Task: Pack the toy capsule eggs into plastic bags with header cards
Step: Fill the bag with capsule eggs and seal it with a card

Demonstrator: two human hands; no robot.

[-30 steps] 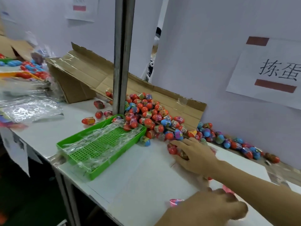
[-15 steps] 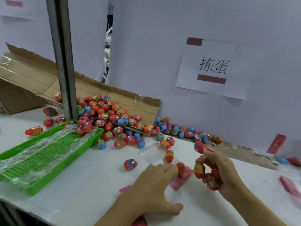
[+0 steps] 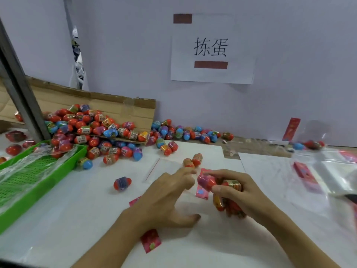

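White table [image 3: 81,219], egg pile [image 3: 92,130], green tray [image 3: 38,167], wall sign [image 3: 211,49]

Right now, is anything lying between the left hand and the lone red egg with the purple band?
Nothing visible. The left hand rests open on bare white table, and the red egg with the purple band lies apart to its left.

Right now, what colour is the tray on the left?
Bright green. The tray has a grid floor with clear plastic lying over it, seen in the head view.
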